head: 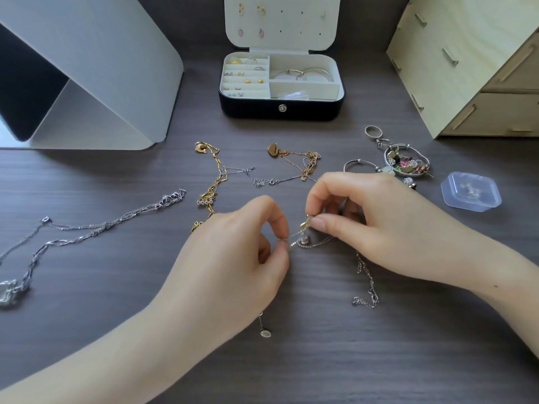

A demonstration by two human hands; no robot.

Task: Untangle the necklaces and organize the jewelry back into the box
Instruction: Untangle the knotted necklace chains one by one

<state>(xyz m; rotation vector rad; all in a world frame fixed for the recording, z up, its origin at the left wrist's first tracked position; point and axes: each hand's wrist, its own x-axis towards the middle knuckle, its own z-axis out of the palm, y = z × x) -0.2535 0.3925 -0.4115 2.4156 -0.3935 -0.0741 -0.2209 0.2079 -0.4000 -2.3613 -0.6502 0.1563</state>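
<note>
Fingertips doing all the work here! The left grip (233, 255) has thumb and forefinger pinched tight on the fine chain (313, 244). The right grip (364, 217) is clamped on the same chain just beside it, up at the small pendant (304, 225). That chain sits low over the counter (291, 368), its tail (366, 287) trailing out under the right hand, well short of the open jewelry box (281, 110) at the back.

Danger now, as I read it: pull the two pinches apart too hard and the knot cinches tighter, or a thin link gives. Watch the disc charm (264, 333) by the left wrist too. If that forearm drags, it could sweep the charm along and re-snarl the loose end.

The count: one chain in hand. Four more bunches lie on the counter:
- one silver tangle (87, 231) at the left
- one gold chain (217, 176)
- one rose-gold chain (304, 161) with a heart
- one thin silver strand (277, 180)

To the right are one loose bangle (354, 163), one ring (373, 131), one heap of small pieces (407, 163) too jumbled to count, and one clear case (471, 192). Inside the box are two bangles (300, 74), and four earrings (250, 21) are pinned in the lid.
</note>
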